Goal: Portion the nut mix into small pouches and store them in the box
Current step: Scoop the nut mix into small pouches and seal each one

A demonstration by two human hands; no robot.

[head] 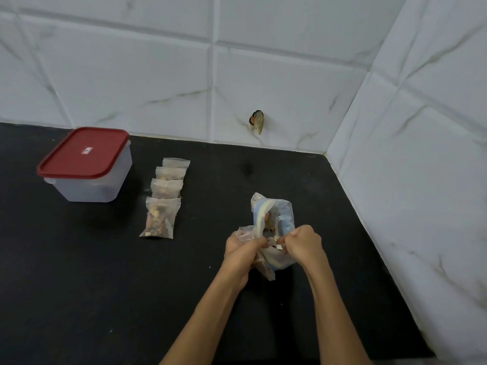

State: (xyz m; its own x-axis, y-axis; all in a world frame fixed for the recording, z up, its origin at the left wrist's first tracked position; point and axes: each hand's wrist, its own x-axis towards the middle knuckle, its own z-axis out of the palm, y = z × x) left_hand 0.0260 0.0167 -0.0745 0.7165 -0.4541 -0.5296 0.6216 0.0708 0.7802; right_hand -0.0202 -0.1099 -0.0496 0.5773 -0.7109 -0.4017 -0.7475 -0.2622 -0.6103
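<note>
Gripping a small pouch, the left hand meets the right hand, which pinches nuts over the big nut bag. Four filled pouches lie beside the lidded box on the counter.

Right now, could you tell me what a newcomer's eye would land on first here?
Probably the red-lidded box at the far left of the black counter, shut. Beside it lies a row of four filled pouches. Near the middle, the left hand grips a small pouch while the right hand pinches nuts over the open bag.
</note>
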